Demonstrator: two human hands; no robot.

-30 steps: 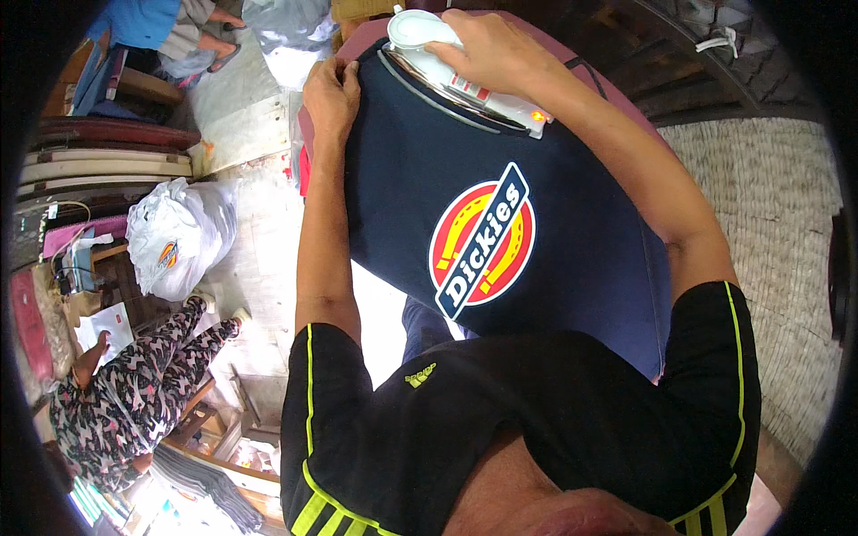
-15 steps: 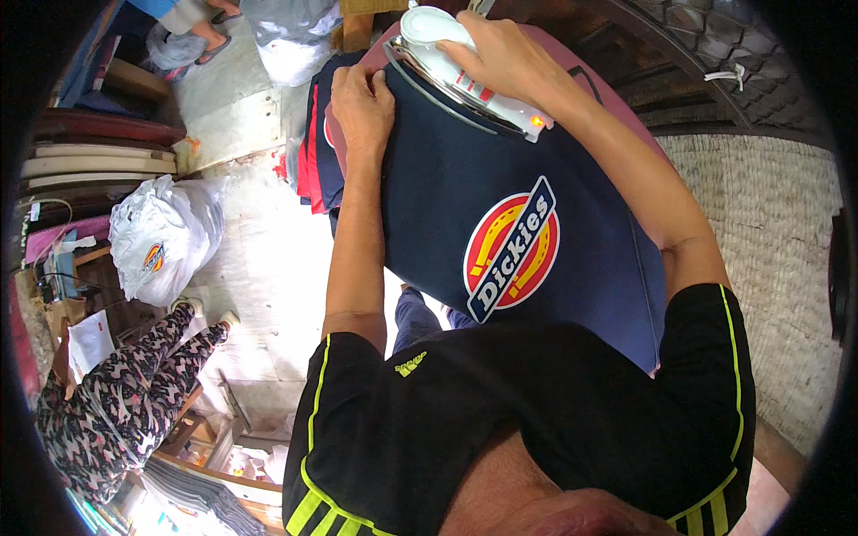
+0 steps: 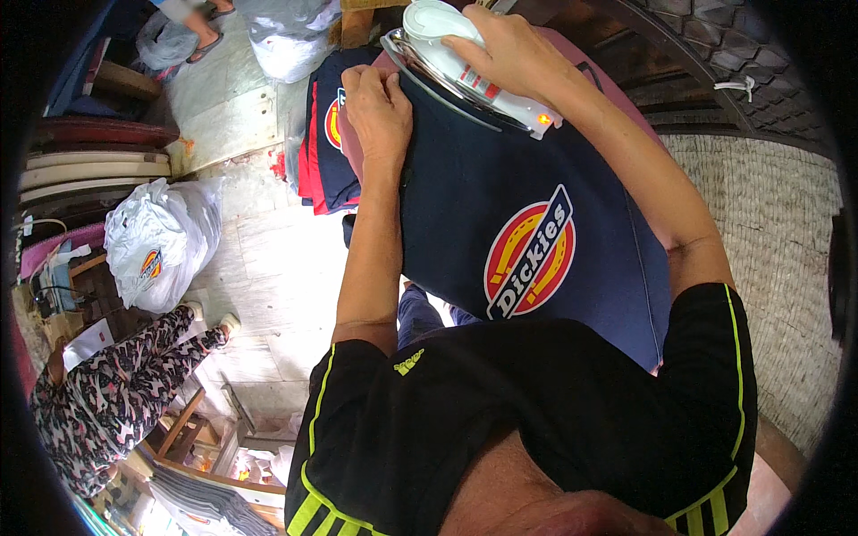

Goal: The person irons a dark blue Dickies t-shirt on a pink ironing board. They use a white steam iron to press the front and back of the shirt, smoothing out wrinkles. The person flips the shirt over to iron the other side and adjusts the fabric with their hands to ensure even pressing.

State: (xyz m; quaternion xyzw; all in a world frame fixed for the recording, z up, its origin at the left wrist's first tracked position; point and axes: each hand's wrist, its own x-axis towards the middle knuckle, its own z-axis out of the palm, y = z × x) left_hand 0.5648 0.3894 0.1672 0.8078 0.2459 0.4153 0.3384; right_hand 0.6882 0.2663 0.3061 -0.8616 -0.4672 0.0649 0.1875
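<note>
A navy cloth garment [image 3: 456, 201] lies spread over a pink-covered board [image 3: 623, 103], with a round red and yellow emblem [image 3: 534, 255] low on it. At the far edge of the cloth, the fingers of my left hand [image 3: 379, 109] are curled in and closed on the fabric. My right hand [image 3: 514, 55] grips a white iron [image 3: 511, 104] from above. The iron rests on the far part of the cloth, slanting down to the right, and an orange light glows at its near end. Its soleplate is mostly hidden under the body.
Folded navy and red garments [image 3: 329, 170] are stacked left of the board. A filled white plastic bag [image 3: 161, 241] stands on the tiled floor. A person in patterned trousers [image 3: 134, 384] is at the lower left; another person's foot [image 3: 207, 45] shows beyond. A woven mat [image 3: 760, 268] lies right.
The navy cloth with its emblem has shifted to the right and slightly nearer me. My left hand has moved right along with it. The iron has shifted only slightly.
</note>
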